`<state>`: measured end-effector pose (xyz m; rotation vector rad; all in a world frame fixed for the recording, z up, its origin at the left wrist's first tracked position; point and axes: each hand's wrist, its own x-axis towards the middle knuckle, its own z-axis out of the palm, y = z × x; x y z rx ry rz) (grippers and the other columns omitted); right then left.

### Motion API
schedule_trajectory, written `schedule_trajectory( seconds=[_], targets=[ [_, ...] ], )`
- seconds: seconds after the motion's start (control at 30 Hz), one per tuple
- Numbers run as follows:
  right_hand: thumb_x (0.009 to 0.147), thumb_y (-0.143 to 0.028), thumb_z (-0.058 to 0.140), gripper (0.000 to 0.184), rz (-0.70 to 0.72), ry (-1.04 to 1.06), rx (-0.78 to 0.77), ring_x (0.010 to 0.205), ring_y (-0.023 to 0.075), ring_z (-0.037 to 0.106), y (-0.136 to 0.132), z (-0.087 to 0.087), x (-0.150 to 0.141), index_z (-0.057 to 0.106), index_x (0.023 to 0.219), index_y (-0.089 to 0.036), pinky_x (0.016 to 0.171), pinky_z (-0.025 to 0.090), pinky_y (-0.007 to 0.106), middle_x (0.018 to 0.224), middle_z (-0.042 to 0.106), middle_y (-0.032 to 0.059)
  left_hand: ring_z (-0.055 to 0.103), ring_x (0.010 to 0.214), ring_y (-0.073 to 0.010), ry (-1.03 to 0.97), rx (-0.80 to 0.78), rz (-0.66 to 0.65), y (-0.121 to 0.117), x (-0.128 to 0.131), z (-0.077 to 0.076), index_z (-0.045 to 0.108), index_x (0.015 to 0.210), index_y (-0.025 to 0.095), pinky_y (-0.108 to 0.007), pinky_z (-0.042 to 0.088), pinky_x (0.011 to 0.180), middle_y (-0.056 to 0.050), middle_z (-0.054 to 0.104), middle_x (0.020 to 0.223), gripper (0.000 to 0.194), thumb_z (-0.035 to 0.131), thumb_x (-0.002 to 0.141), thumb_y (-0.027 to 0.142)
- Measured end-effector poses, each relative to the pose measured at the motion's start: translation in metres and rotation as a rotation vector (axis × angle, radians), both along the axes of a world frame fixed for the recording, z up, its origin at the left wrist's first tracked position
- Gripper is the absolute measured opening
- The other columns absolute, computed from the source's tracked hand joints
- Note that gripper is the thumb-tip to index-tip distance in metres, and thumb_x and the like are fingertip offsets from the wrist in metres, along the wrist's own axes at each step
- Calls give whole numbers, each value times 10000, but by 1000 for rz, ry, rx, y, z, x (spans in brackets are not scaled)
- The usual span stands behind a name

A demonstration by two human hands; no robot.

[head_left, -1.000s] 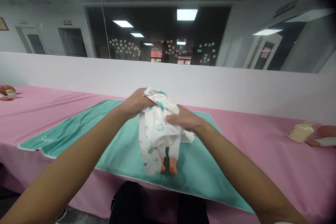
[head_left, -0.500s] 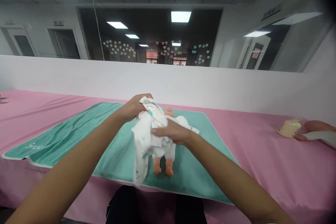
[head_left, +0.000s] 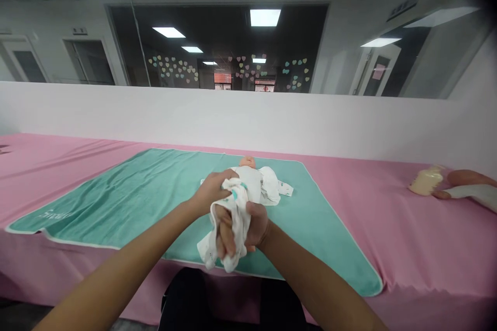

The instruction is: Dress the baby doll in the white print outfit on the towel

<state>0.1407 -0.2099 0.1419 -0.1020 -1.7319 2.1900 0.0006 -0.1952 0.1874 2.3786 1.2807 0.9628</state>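
Note:
A white baby garment with teal prints (head_left: 243,207) is bunched up in front of me, above the doll's lower body. My left hand (head_left: 213,192) grips its upper edge, the fingers closed on the cloth. My right hand (head_left: 258,221) is inside the garment from the right; several fingers show through an opening in it, and the thumb lies outside on the fabric. Behind them a baby doll (head_left: 248,162) lies on its back, head away from me, in a white top (head_left: 251,178). The hands and garment cover most of its legs.
A green towel (head_left: 116,201) with a white border lies under the doll on a pink-covered table (head_left: 407,248). To the right stands a bottle of pale yellow liquid (head_left: 426,181), beside a second doll (head_left: 471,178) partly in view. A white wall (head_left: 272,119) and mirror run behind.
Both hands and the garment have come down and nearer to me. The right hand's fingers now show through the garment's opening, and the doll's upper body is more visible.

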Motion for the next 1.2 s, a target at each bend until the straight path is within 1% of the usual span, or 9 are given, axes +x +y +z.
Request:
schedule_trajectory(
  seconds=[0.1, 0.2, 0.3, 0.43, 0.53, 0.7, 1.0, 1.1, 1.2],
  targets=[
    [600, -633, 628, 505, 120, 11, -43, 422, 102, 417, -6, -15, -1, 477, 726, -168, 436, 333, 234, 430, 417, -57, 519, 682, -133, 153, -11, 25, -16, -20, -16, 568, 831, 189, -232, 376, 639, 20, 604, 751, 233, 451, 650, 99],
    [705, -375, 678, 288, -262, -73, -49, 423, 42, 306, -10, -25, 9, 493, 730, -155, 430, 254, 194, 499, 384, -79, 538, 683, -142, 148, -204, 133, -39, -43, -27, 574, 893, 216, -233, 378, 607, 25, 613, 786, 224, 468, 705, 155],
    [716, -375, 672, 272, -607, -231, 39, 529, 68, 414, -21, -47, 5, 541, 827, -164, 491, 323, 200, 628, 483, -44, 576, 787, -167, 66, -472, 55, -64, -53, -41, 519, 1106, 258, -241, 425, 656, 22, 623, 918, 393, 575, 719, 290],
    [793, -390, 585, 267, -766, -149, 70, 813, 144, 538, -44, -74, -25, 563, 976, -197, 689, 426, 251, 868, 569, 7, 563, 929, -193, -59, -523, -5, -82, -45, -70, 359, 1299, 292, -280, 465, 761, -20, 538, 1148, 738, 682, 635, 295],
    [798, -390, 577, 306, -750, -51, -3, 873, 163, 544, -49, -74, -36, 549, 1043, -208, 746, 437, 274, 922, 570, 17, 554, 957, -198, -161, -474, 42, -77, -34, -83, 391, 1268, 264, -293, 474, 776, -38, 525, 1159, 679, 661, 644, 257],
    [715, -364, 656, 243, -924, -300, 169, 665, 126, 512, -30, -73, 1, 575, 857, -184, 588, 404, 235, 733, 542, -21, 571, 909, -174, -212, -559, -157, -48, -17, -85, 513, 1102, 232, -262, 462, 748, -3, 613, 1024, 406, 599, 705, 250],
    [832, -388, 455, 197, -1295, -723, 460, 718, 188, 534, -25, -140, 55, 525, 830, -203, 616, 346, 280, 781, 599, 27, 593, 750, -250, 403, -443, -131, 2, 23, -119, 556, 917, 175, -306, 392, 554, -88, 640, 883, 320, 593, 662, 364],
    [852, -383, 422, 199, -1266, -808, 590, 672, 194, 518, -18, -155, 60, 508, 822, -206, 601, 301, 295, 744, 589, 37, 599, 762, -289, 554, -342, -115, 0, 35, -125, 532, 1053, 174, -343, 382, 569, -116, 639, 875, 416, 578, 682, 357],
    [861, -378, 421, 196, -1165, -654, 497, 684, 188, 517, -8, -156, 67, 495, 808, -204, 610, 315, 292, 732, 580, 23, 601, 760, -303, 611, -314, -52, -4, 41, -128, 500, 1116, 164, -348, 379, 573, -122, 637, 842, 445, 556, 692, 286]
  ],
)
